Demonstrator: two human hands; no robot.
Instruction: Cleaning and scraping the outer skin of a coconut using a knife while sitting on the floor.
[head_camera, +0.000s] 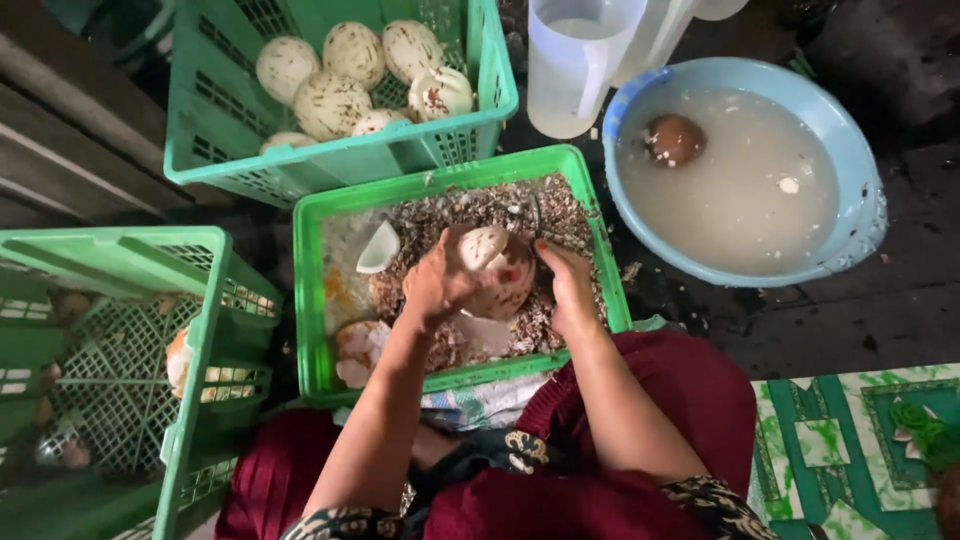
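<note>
The left hand (437, 285) cups a half-peeled coconut (492, 268) over the middle of the green crate (330, 215), fingers curled round its left side; the right hand (568, 285) is closed at its right side, seemingly round a dark blade that arcs over the top, though the tool is hard to make out.

The likeliest slip, I judge, is the blade skidding off the rounded, wet shell toward the left fingers, which lie near its path; the coconut could also roll from the cupped grip into the shavings (560, 215).

The right palm and whatever handle it grips are hidden; the bowl (850, 160) of cloudy water hides most of the brown coconut (674, 139) in it; the jug (575, 65) and the far crate (215, 120) of peeled coconuts are cut off at the top edge.
</note>
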